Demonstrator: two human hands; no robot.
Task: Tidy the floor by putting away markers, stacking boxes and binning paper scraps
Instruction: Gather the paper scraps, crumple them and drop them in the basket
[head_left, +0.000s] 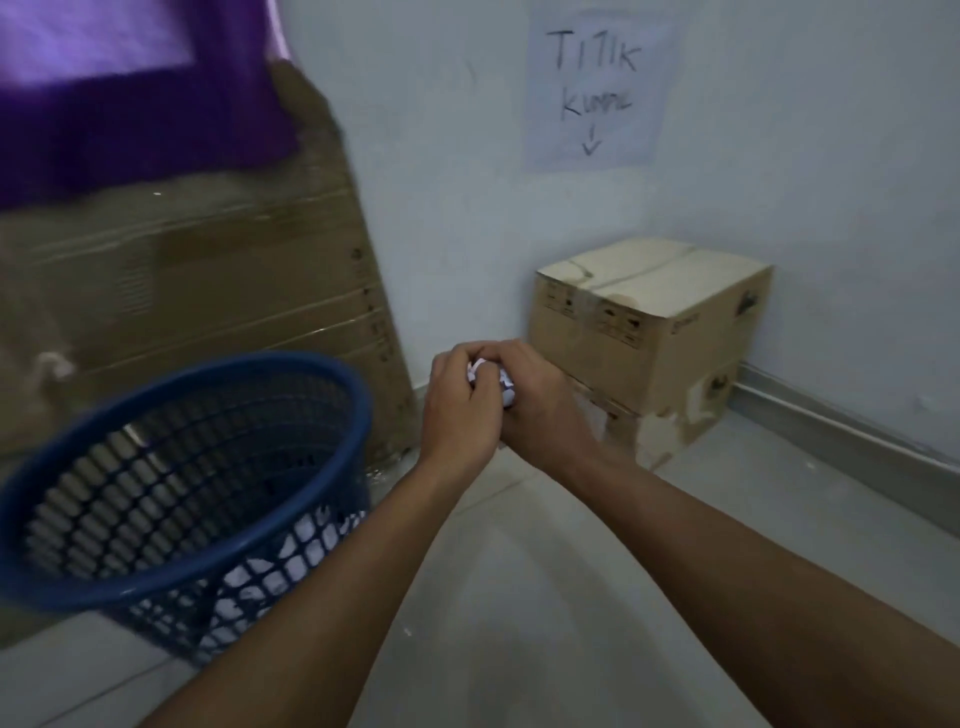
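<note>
Both hands meet in the middle of the view around a crumpled white paper scrap (485, 379). My left hand (460, 410) curls over it from the left and my right hand (540, 410) wraps it from the right. A blue mesh basket (311, 374) stands just left of the hands, with white paper scraps (306, 545) in its bottom. Two cardboard boxes sit stacked in the corner: a tan box (649, 317) on top of a torn lower box (670, 431).
A large plastic-wrapped cardboard package (218, 291) leans behind the basket, with a purple cloth (130, 114) over its top. A paper sign (597, 88) with handwriting and an arrow hangs on the wall. Pale tiled floor (545, 597) lies below my arms.
</note>
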